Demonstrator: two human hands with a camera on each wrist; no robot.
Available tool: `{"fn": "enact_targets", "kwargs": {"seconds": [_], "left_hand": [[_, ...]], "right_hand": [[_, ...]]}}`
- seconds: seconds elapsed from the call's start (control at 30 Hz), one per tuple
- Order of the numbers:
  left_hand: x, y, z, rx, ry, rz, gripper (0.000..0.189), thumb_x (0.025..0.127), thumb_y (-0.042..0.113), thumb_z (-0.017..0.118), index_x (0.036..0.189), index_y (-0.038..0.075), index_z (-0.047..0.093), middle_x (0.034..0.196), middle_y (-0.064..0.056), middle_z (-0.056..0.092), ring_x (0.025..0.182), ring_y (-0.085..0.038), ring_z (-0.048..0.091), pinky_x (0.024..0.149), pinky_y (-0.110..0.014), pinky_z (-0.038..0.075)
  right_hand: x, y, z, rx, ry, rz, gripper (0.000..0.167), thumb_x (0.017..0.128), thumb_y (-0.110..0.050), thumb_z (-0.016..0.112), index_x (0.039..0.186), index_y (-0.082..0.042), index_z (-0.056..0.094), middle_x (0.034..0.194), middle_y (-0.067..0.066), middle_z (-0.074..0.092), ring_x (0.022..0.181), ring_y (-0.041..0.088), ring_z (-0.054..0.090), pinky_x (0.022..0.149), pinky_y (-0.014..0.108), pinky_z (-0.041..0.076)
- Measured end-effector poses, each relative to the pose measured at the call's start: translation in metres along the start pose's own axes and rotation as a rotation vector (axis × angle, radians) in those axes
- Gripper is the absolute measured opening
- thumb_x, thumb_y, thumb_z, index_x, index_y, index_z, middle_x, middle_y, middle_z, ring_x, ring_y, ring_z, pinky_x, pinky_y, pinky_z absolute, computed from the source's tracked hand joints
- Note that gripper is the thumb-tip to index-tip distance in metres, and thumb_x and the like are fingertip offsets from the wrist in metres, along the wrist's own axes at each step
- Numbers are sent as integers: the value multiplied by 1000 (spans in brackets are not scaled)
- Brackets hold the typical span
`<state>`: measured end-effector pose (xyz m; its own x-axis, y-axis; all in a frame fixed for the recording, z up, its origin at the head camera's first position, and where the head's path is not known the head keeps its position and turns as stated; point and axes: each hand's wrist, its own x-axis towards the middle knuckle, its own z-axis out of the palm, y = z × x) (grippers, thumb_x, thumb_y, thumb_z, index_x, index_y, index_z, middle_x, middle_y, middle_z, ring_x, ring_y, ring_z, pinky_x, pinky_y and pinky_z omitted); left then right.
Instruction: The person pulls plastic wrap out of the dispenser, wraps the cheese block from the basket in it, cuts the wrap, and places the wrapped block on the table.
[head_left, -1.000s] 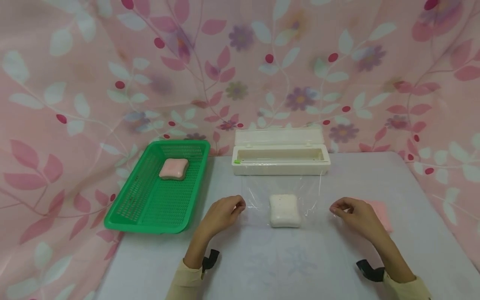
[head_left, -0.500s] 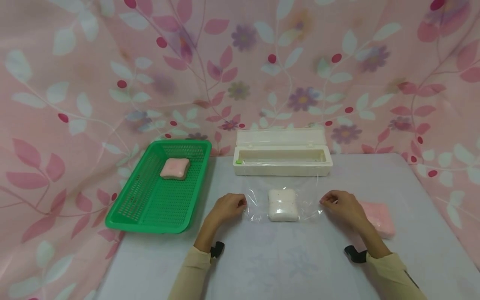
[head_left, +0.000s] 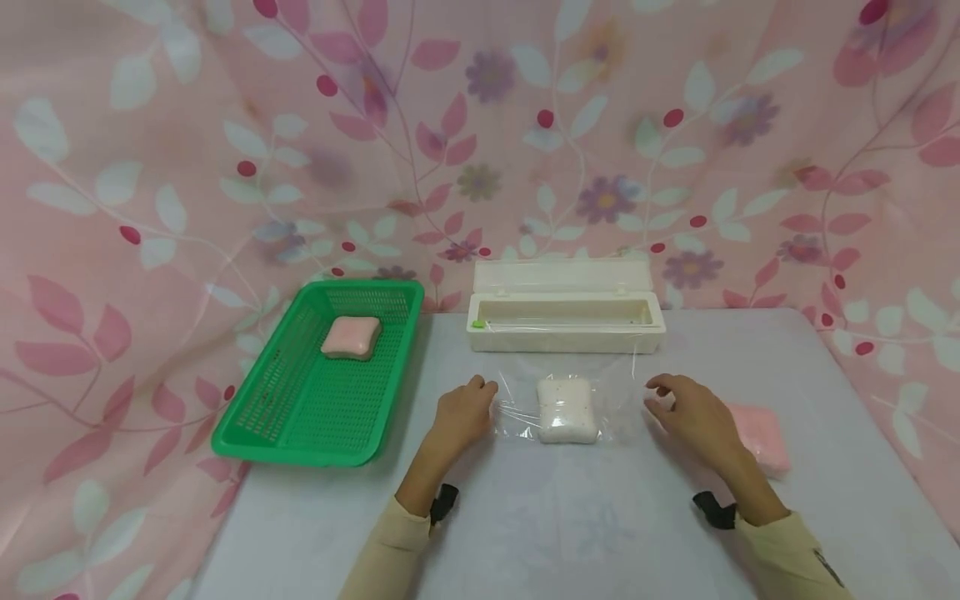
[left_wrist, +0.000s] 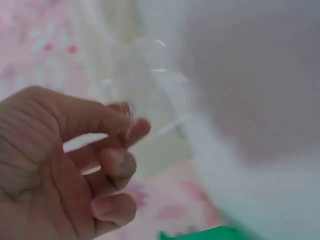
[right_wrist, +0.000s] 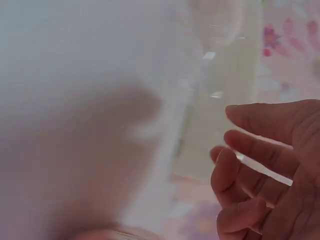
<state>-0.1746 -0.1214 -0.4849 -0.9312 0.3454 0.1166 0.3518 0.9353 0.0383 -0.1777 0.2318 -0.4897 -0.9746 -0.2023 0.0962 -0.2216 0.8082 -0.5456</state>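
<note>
Moved since half a second ago: your right hand (head_left: 696,423) has let its thumb and forefinger part beside the clear film (head_left: 516,414); your left hand (head_left: 463,414) has turned a little with its edge.
Left fingers: thumb and forefinger pinch the film's left edge, the other fingers loosely bent.
Right fingers: spread apart and loosely bent, holding nothing, just beside the film's right edge.
White bar: the pillow-shaped white bar (head_left: 567,410) lies between your two sets of fingers, within the film's outline; you cannot tell whether the film passes over or under it.
White box: the long box (head_left: 566,339), lid up, stands beyond your fingers, the film reaching towards it.
Green basket: the basket (head_left: 318,421) sits left of your left fingers, a pink bar (head_left: 351,337) inside.
Second pink bar: this bar (head_left: 765,437) lies on the desk (head_left: 577,542) right of your right fingers.
</note>
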Motion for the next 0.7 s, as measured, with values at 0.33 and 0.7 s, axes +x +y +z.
{"fn": "enact_targets", "kwargs": {"seconds": [0.33, 0.7], "left_hand": [[-19, 72, -20, 3, 153, 123, 16, 81, 12, 74, 87, 11, 60, 81, -3, 61, 58, -18, 59, 41, -29, 38], [-16, 81, 13, -21, 41, 130, 39, 75, 26, 84, 99, 16, 54, 73, -4, 55, 58, -20, 58, 43, -30, 39]], "right_hand": [[-21, -46, 29, -55, 12, -207, 51, 85, -23, 78, 131, -12, 60, 115, 11, 69, 75, 17, 64, 59, 34, 50], [-19, -51, 57, -64, -54, -202, 65, 79, -22, 83, 132, -4, 50, 111, 14, 69, 82, 29, 68, 63, 44, 51]]}}
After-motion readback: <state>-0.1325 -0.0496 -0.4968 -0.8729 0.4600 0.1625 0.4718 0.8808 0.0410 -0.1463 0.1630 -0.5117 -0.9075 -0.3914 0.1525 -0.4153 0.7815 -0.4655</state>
